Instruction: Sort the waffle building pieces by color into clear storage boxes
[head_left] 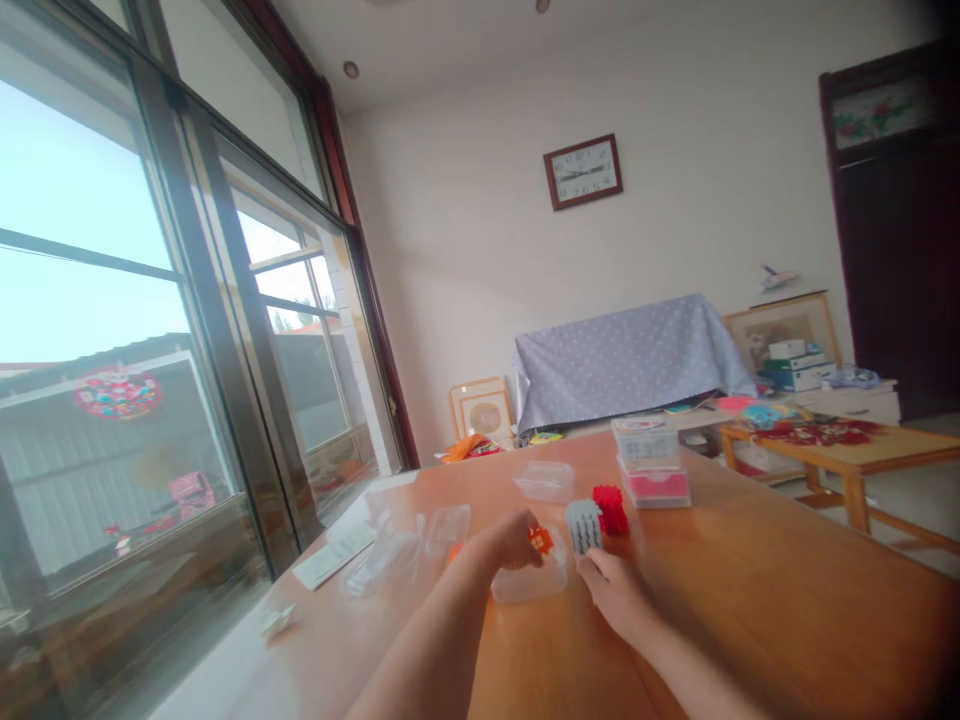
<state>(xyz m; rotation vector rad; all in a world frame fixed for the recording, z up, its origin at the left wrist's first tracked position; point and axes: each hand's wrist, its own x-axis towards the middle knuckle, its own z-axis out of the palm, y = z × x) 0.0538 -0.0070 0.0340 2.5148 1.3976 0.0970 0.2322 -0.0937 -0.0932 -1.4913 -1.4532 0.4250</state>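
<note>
My left hand (514,540) is closed on a small orange plastic piece (540,541), held over a clear plastic tub (529,585). A grey block with dark wavy grooves (583,526) stands to the right of the tub. My right hand (615,590) has its fingers closed at the lower edge of this grey block, and the thumb shows on the near side. Just behind and right of it sits a red block with a bumpy edge (612,508). Another bit of orange shows beside my left forearm, mostly hidden.
Clear plastic boxes (651,465) are stacked at the back right, with something pink in the lower one. Another clear tub (545,480) lies farther back. Clear lids and trays (386,555) and a paper sheet (334,557) lie left on the wooden table (750,580).
</note>
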